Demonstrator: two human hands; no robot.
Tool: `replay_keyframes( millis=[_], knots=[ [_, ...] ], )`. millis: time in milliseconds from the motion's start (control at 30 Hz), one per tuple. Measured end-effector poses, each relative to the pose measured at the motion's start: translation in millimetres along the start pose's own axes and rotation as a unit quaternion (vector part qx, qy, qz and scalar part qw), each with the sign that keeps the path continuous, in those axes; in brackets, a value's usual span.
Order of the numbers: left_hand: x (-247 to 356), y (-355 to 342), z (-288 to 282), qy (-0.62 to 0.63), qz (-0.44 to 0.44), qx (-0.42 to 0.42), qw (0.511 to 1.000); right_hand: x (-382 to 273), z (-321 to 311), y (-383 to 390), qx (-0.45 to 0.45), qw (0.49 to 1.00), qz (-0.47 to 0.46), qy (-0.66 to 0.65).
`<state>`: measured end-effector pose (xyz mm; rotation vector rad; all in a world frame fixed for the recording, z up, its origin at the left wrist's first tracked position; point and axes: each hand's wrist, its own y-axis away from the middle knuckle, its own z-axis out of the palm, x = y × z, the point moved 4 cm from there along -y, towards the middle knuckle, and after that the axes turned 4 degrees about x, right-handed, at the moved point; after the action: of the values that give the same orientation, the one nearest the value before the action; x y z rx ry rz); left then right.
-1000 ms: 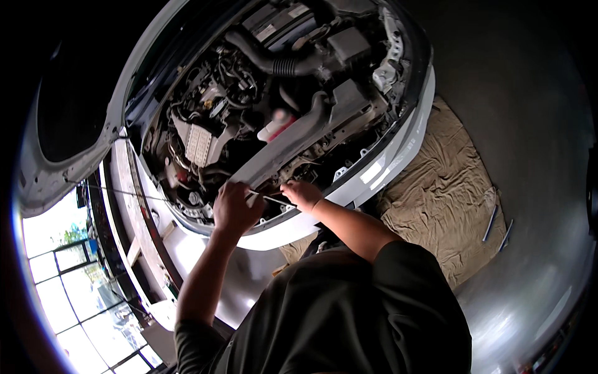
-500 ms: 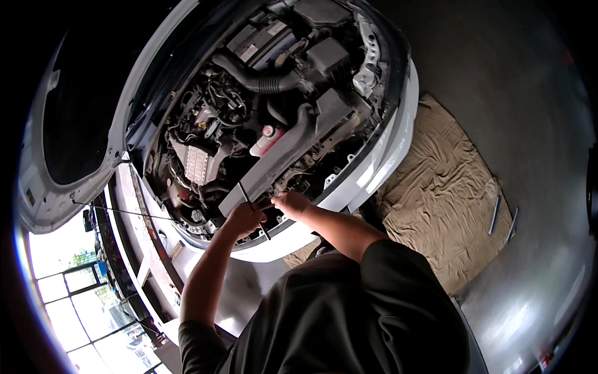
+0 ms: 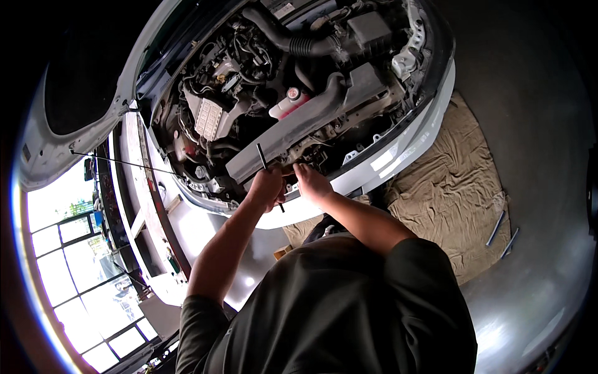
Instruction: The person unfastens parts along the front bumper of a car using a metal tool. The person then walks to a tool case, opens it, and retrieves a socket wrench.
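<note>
My left hand (image 3: 268, 189) is closed around a thin dark rod (image 3: 261, 154) at the front edge of an open engine bay. The rod's upper end sticks out above the fist and its lower end shows below it. Close beside it, my right hand (image 3: 313, 184) has its fingers pinched together, and what they hold is too small to make out. Both hands are over the front of a white car (image 3: 389, 161). Just beyond them runs a long grey plastic cover (image 3: 280, 137). Past that cover stands a reservoir with a pink-and-white cap (image 3: 293, 93).
The raised hood (image 3: 118, 115) is at the left, with a thin prop rod (image 3: 134, 164) below it. A wrinkled tan cloth (image 3: 442, 193) covers floor at the right, bearing two slim blue-grey strips (image 3: 496, 227). Tall windows (image 3: 62, 268) are at lower left.
The view has shifted, so the car sits higher and further right in it. The rod in my left hand stands a little steeper. My hands stay close together at the bay's front edge.
</note>
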<state>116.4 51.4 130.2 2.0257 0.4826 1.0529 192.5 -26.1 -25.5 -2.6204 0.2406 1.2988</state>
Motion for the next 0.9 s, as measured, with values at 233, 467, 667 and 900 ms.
replay_keyframes(
  millis=[233, 467, 667, 900],
  knots=[
    [1.4, -3.3, -21.5, -0.1, 0.033, -0.015, 0.994, 7.9, -52.0, 55.5, -0.063, 0.993, 0.036, -0.094],
    [15.5, 6.3, -16.8, -0.173, 0.035, -0.011, 0.984, 48.9, -89.2, 89.4, -0.066, 0.991, 0.094, -0.061],
    [19.2, 9.3, -16.7, -0.183, 0.029, -0.024, 0.982, 57.7, -91.8, 83.7, -0.07, 0.991, 0.096, -0.054],
    [8.9, 1.3, -14.0, -0.018, 0.007, -0.033, 0.999, 57.3, -99.0, 69.8, -0.024, 0.997, 0.056, -0.037]
  ],
)
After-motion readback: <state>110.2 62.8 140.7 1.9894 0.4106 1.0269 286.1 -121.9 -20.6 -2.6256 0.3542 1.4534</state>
